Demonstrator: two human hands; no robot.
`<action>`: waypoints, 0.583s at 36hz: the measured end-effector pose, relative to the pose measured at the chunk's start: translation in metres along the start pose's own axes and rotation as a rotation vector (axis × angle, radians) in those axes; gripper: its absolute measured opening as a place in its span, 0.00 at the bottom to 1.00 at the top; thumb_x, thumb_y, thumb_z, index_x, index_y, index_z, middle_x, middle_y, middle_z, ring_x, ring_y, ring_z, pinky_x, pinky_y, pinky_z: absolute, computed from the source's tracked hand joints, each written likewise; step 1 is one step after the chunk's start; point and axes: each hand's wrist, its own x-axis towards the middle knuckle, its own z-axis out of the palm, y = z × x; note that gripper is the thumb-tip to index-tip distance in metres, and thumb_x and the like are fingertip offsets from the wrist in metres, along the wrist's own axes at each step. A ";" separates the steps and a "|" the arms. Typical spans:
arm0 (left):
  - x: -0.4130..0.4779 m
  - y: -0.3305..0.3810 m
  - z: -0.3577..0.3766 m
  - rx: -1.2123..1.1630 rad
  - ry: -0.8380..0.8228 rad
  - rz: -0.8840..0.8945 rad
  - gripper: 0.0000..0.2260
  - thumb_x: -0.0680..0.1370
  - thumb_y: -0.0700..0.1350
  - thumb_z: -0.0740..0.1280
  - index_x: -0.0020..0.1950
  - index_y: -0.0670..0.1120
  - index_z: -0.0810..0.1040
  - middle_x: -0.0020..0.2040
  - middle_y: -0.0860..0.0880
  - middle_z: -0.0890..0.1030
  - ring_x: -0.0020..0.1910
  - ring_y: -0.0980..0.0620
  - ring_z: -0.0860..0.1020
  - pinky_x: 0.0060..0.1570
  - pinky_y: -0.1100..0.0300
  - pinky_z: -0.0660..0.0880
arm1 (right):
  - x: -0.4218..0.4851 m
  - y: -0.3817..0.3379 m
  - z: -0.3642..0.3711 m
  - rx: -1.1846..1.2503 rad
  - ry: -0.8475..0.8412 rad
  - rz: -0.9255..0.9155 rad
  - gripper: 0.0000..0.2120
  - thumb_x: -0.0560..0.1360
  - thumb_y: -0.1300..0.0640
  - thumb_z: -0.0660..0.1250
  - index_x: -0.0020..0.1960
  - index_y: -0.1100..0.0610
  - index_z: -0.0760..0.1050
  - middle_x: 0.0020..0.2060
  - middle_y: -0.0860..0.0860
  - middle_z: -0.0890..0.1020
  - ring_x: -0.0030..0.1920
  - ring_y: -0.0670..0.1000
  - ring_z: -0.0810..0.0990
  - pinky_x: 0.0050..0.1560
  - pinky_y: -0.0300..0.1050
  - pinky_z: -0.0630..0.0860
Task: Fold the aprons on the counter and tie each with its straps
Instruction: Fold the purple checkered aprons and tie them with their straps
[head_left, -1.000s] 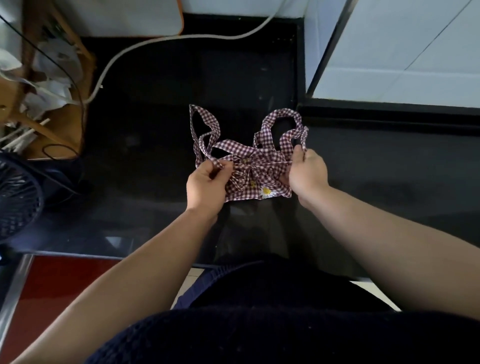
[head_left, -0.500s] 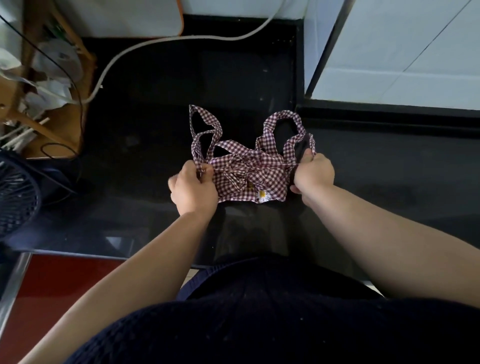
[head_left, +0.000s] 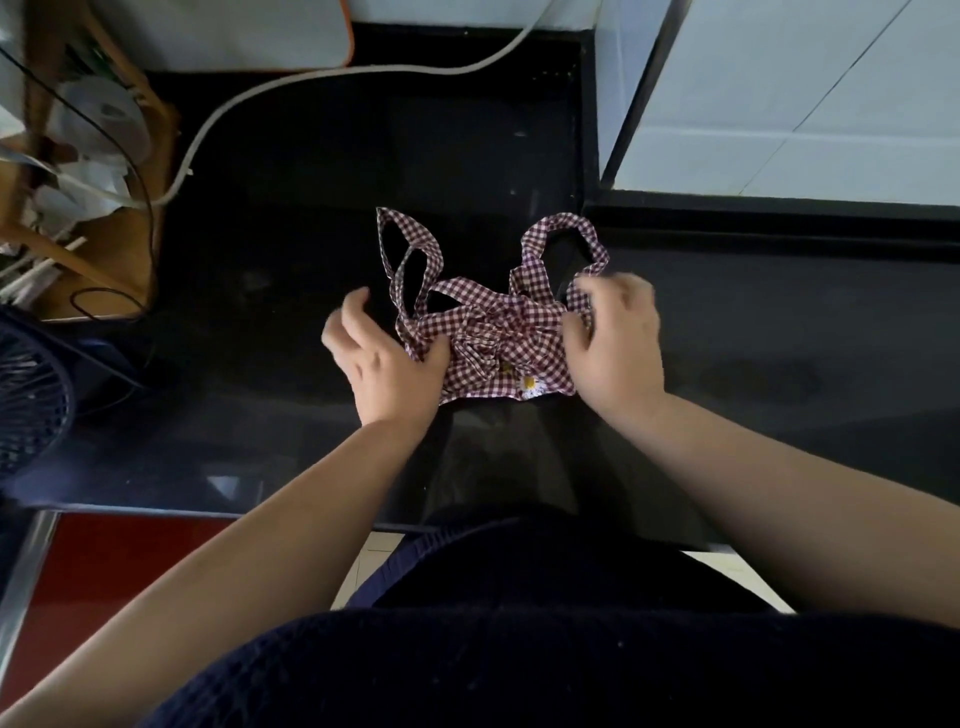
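Since half a second ago the left hand (head_left: 387, 364) has loosened. Its outer fingers now splay away from the apron (head_left: 498, 353), while the thumb side pinches the apron's left edge. The apron lies bunched on the bench (head_left: 249, 374). The right hand (head_left: 615, 343), blurred, grips its right edge. One apron, two strap loops (head_left: 563, 223) behind it, two hands.

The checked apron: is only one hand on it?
No, the left hand pinches the left edge of the checked apron and the right hand grips its right side.
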 end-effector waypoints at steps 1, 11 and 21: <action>0.002 -0.002 0.000 0.049 0.002 0.148 0.28 0.71 0.39 0.73 0.68 0.43 0.66 0.67 0.41 0.62 0.63 0.42 0.67 0.59 0.52 0.70 | -0.002 0.000 0.001 -0.055 -0.060 -0.138 0.14 0.76 0.62 0.64 0.60 0.60 0.76 0.63 0.61 0.72 0.62 0.63 0.71 0.60 0.56 0.69; -0.008 -0.028 -0.018 0.534 -0.454 0.758 0.30 0.77 0.57 0.60 0.72 0.39 0.68 0.70 0.42 0.71 0.71 0.43 0.68 0.70 0.48 0.64 | -0.017 0.012 -0.006 -0.216 -0.489 -0.254 0.26 0.79 0.49 0.55 0.73 0.60 0.64 0.71 0.59 0.65 0.71 0.61 0.64 0.68 0.58 0.66; 0.007 -0.012 -0.006 0.879 -0.599 0.572 0.43 0.74 0.64 0.65 0.79 0.47 0.46 0.80 0.50 0.47 0.78 0.48 0.48 0.73 0.51 0.55 | -0.008 0.018 -0.002 -0.510 -0.643 -0.171 0.35 0.77 0.46 0.61 0.77 0.43 0.45 0.76 0.57 0.53 0.74 0.63 0.54 0.71 0.56 0.59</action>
